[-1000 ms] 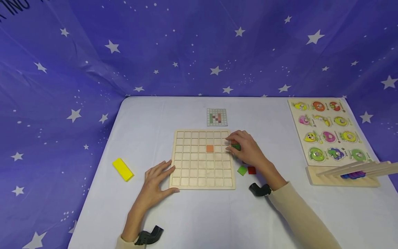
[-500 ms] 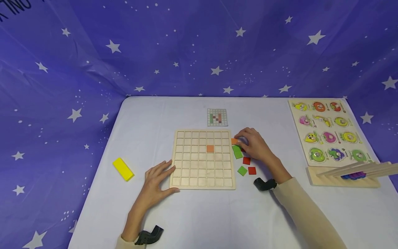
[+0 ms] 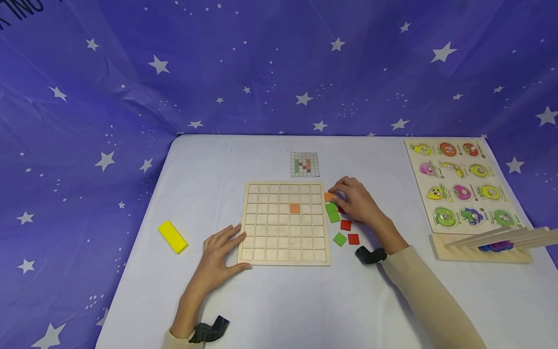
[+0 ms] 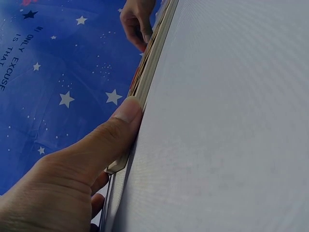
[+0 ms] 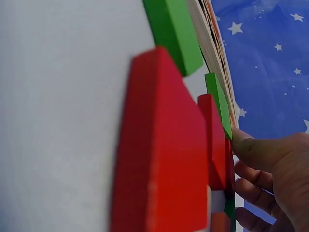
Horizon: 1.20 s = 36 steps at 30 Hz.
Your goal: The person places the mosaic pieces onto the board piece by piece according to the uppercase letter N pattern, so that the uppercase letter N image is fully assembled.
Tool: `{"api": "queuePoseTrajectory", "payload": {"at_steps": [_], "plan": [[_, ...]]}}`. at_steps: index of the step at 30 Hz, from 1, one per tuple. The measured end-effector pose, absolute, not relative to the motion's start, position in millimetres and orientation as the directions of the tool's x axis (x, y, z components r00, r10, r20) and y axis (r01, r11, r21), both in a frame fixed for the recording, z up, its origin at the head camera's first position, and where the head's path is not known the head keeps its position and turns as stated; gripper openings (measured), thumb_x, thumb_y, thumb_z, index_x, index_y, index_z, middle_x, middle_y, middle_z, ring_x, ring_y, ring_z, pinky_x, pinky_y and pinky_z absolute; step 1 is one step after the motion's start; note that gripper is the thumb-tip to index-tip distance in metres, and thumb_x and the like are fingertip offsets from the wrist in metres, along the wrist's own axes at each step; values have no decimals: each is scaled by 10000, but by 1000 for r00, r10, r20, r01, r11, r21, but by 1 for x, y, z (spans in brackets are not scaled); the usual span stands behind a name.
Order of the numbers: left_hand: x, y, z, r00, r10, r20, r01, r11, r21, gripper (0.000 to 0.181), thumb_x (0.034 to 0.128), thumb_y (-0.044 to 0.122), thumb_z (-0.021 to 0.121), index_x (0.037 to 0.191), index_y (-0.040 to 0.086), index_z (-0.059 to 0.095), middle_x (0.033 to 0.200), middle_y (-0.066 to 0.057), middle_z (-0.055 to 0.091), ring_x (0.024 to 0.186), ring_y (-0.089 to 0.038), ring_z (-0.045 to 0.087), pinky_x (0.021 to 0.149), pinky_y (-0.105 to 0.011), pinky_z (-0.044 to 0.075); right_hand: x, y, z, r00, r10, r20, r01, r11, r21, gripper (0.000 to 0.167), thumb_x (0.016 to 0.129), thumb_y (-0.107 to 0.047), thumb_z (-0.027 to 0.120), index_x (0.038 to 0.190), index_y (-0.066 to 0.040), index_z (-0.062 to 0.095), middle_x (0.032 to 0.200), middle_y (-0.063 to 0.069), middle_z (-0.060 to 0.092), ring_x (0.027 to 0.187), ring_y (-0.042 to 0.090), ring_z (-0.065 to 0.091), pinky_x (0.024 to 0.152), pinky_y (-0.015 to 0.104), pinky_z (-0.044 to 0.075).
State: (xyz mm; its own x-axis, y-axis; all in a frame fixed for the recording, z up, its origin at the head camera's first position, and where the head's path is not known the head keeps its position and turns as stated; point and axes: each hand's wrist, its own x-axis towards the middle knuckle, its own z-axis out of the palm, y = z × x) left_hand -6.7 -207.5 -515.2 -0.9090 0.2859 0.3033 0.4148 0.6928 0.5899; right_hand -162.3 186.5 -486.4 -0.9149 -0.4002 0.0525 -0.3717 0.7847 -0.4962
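A wooden grid board (image 3: 270,242) lies mid-table with one orange tile (image 3: 295,208) in a cell. At its near left corner rests my left hand (image 3: 218,254), fingertips on the left edge and thumb along the front edge. My right hand (image 3: 355,201), right of the board, pinches another orange tile (image 3: 329,197) between thumb and forefinger, close beside the board's edge. Two green tiles (image 3: 334,216) lie just below that hand, and a red tile (image 5: 164,154) looms large in the right wrist view. The tips of the right hand's other fingers are hidden in the head view.
A small pattern card (image 3: 305,165) lies behind the board. A yellow block (image 3: 173,237) sits at left. On the right are a fruit puzzle board (image 3: 453,189) and a wooden base with upright pegs (image 3: 444,249). Loose tiles (image 3: 340,239) lie near the right wrist.
My right hand has shifted right and slightly back from the board's right edge, uncovering the green and red tiles, and its fingertips meet at the orange tile. My left hand has stayed put.
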Motion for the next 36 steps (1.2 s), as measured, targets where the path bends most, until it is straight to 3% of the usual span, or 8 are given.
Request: {"api": "queuePoseTrajectory", "payload": {"at_steps": [27,36], "plan": [[-6,-208,-519,-900,295,321,433,692,577,833,614,352,912,1345,105,598,1464,-114,507,1352,-342,419,996,-480,245,-161,186,-485,-917,-385,101,-383,788,-482,280,869,-225,750,1072,-35,719,1090,70,613,1054,255,519,967,458,441],[-6,-208,-516,-907,290,306,419,693,586,842,609,364,912,1348,109,597,1467,-113,505,1359,-342,414,1000,-478,238,-146,167,-470,-836,-484,258,-548,709,-444,222,836,-214,779,980,-54,725,1037,56,631,971,234,541,872,428,455]]}}
